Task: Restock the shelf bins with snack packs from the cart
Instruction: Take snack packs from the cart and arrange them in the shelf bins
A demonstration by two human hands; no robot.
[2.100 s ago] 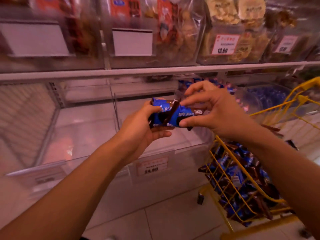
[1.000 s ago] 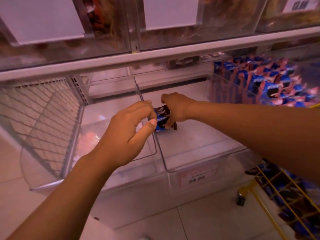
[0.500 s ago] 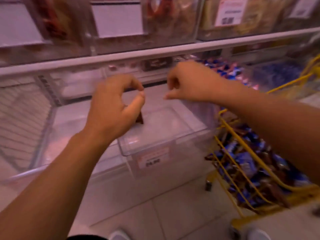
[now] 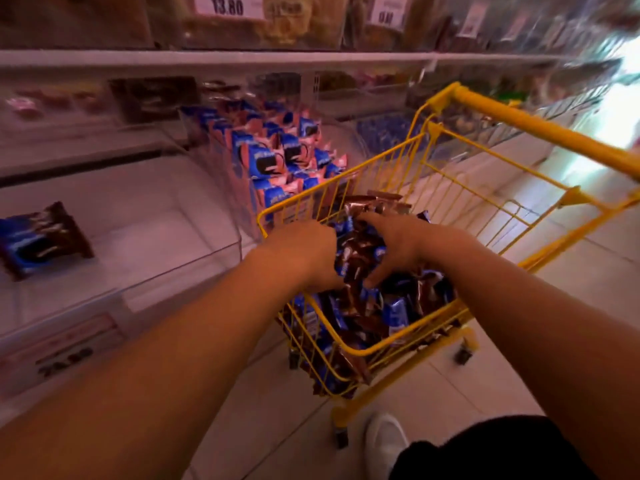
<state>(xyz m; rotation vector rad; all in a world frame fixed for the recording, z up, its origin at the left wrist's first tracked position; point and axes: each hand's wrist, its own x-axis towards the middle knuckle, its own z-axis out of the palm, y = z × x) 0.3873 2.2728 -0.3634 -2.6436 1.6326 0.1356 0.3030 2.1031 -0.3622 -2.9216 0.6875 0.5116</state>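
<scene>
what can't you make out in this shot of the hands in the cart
Head view only:
- left hand: fingertips are buried among the snack packs, so any grip is hidden.
- right hand: fingers spread on the pile; whether it pinches a pack is unclear.
- Price tag on the clear bin: blurred, unreadable.
- Yellow cart: handle cut off by the right edge.

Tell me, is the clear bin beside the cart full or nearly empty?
Nearly empty: the clear bin holds only a few brown-and-blue packs; the rest is bare floor.
</scene>
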